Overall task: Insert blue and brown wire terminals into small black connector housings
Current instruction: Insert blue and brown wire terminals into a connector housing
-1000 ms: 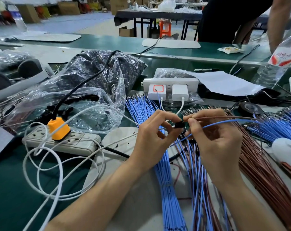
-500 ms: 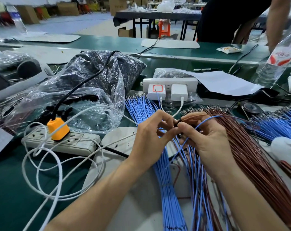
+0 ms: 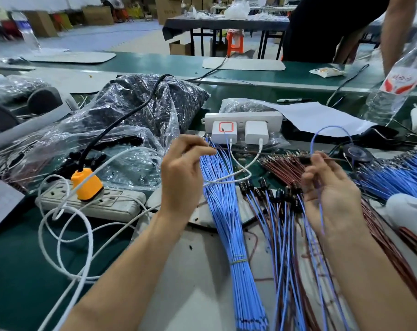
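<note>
Conceivably the left hand (image 3: 186, 177), seemingly pinching the blue bundle (image 3: 224, 223) at its twelve-o'clock tips, could snag several wires, while the right hand (image 3: 331, 199), loosely curled round a looped blue wire (image 3: 331, 127), could let it slip.

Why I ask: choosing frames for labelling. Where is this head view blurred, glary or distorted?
Head view, blur: the looped blue wire in the right hand and the water bottle smear. Head view, glare: highlights streak the plastic bag. Head view, distortion: the far table edge bows; the blue wire bundle is sharp.
</note>
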`<state>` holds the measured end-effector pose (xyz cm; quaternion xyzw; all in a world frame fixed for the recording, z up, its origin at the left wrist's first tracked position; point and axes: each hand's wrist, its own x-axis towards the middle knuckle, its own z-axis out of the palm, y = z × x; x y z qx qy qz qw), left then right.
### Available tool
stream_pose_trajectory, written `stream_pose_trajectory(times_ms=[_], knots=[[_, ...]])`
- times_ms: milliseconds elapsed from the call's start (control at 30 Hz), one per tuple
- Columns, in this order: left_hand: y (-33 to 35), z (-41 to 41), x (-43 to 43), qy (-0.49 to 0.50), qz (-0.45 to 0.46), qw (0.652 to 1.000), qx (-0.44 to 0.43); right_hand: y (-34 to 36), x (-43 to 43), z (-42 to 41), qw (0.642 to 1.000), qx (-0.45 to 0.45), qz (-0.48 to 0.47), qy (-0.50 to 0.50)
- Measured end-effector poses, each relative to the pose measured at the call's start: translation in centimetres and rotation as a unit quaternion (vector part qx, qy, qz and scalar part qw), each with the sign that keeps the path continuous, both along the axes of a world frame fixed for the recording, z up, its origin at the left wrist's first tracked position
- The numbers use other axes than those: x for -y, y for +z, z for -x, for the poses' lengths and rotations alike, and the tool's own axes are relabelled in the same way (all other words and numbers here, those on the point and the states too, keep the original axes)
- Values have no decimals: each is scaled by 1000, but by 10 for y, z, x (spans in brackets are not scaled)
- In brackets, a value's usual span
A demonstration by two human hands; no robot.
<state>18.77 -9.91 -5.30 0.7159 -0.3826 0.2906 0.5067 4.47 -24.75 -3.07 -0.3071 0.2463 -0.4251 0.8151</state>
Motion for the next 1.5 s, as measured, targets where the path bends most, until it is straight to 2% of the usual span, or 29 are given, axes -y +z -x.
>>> stream_pose_trajectory(times_ms=[133, 233, 300, 333, 400, 467, 533, 600, 700, 833, 867, 1000, 1033, 1133, 1267, 1500], knots=[[-2, -32, -14, 189, 59, 971, -135, 1, 22, 8, 989, 70, -113, -61], [-4, -38, -17, 241, 52, 938, -245, -5, 28, 8, 991, 33, -89, -93], [-1, -28, -15, 246, 45, 940, -231, -9, 25, 6, 994, -35, -22, -103], [1, -20, -12, 253, 38, 951, -172, -10, 21, 5, 991, -82, 38, -101], [6, -3, -3, 199, 36, 979, -26, -10, 8, 4, 969, -159, 173, -72], [7, 22, 9, 27, 15, 999, 29, -10, -10, 2, 945, -169, 280, -25], [2, 45, 17, -135, -33, 990, -22, -11, -26, -2, 926, -161, 342, 7], [-5, 54, 20, -204, -68, 972, -93, -9, -39, -8, 941, -128, 309, 47], [-13, 53, 22, -221, -48, 963, -150, -7, -41, -9, 963, -110, 226, 98], [-17, 47, 23, -199, -14, 964, -178, -7, -27, -6, 990, -20, 86, 111], [-18, 46, 24, -204, -7, 963, -178, -7, -25, -5, 990, -14, 80, 114], [-18, 44, 22, -239, 4, 958, -159, -9, -30, -5, 958, -49, 241, 151], [-18, 45, 21, -237, 4, 962, -135, -10, -34, -6, 950, -43, 252, 179], [-16, 43, 21, -215, -1, 973, -85, -13, -36, -6, 945, -6, 226, 236], [-17, 40, 20, -210, 0, 975, -76, -11, -35, -5, 942, -22, 228, 244], [-18, 40, 19, -220, 21, 966, -135, -10, -33, -4, 937, -13, 234, 260]])
